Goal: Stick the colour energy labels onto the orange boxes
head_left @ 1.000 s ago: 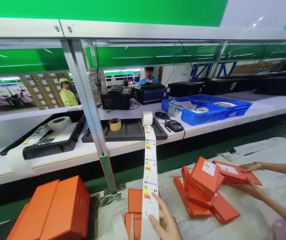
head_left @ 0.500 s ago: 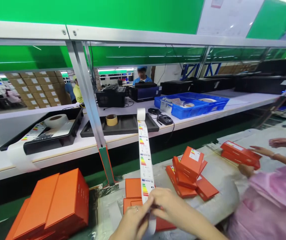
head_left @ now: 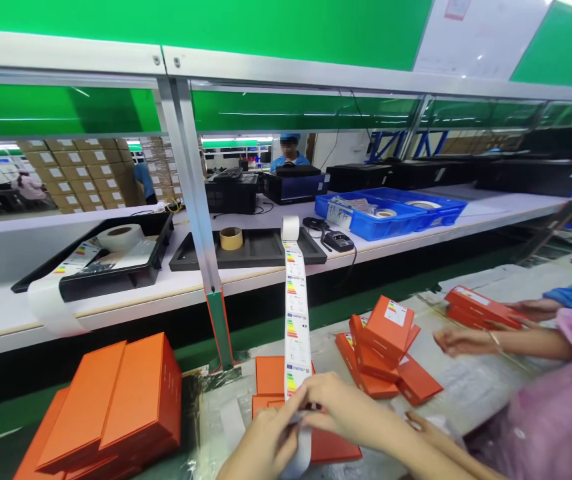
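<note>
A strip of energy labels [head_left: 296,327] runs down from a white label roll [head_left: 290,228] on the black tray to my hands. My left hand [head_left: 266,437] is closed on the strip's lower end, thumb and finger pinched. Against it, my right hand [head_left: 339,407] pinches the same strip; its fingertips are partly hidden. Below the hands, loose white backing curls down. Orange boxes [head_left: 270,375] lie beneath the strip and my hands. Right of them sits a loose pile of orange boxes [head_left: 389,323], some bearing energy labels.
Stacked orange boxes [head_left: 136,393] stand at left. On the shelf are a black tray [head_left: 261,247], a tape roll [head_left: 231,238], a blue bin [head_left: 366,227] and a black device [head_left: 339,240]. A metal post [head_left: 196,193] rises before it. Co-workers' hands [head_left: 466,341] reach in from the right.
The view has shifted slightly left. My hands stay pinched on the label strip. At right, a co-worker's hand has moved away from the orange box toward the pile.
</note>
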A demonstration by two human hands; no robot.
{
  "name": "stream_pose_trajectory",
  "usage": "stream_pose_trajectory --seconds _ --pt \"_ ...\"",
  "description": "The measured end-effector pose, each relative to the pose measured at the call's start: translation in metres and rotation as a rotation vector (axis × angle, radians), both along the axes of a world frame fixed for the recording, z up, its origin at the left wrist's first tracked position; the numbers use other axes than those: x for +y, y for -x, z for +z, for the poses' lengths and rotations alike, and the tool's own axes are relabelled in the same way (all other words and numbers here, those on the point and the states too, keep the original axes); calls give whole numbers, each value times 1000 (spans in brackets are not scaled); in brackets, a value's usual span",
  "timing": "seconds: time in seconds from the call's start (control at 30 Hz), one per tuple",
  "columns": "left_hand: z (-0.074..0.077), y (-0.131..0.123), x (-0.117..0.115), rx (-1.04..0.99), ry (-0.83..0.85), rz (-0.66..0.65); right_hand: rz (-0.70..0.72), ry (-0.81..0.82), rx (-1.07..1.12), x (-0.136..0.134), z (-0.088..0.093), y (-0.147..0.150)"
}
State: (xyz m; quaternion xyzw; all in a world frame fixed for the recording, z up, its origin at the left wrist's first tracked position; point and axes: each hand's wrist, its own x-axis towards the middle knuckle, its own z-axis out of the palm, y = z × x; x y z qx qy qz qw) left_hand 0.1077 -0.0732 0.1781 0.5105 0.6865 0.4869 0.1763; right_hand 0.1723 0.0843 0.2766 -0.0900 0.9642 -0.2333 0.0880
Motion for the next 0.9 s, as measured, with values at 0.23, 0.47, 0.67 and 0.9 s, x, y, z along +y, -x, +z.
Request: stream_pose_trajectory --seconds 0.23,0.47,0.67,0.9 --pt "-10 14 -9 -110 17 4 -241 -16 205 52 -2 3" --pt "-94 74 -42 -57 399 501 -610 219 112 78 -28 -25" --pt "-135 39 -12 -55 443 451 -549 351 -146 49 -93 -38" --pt "-153 10 4 -194 363 444 -825 378 -70 60 -147 -37"
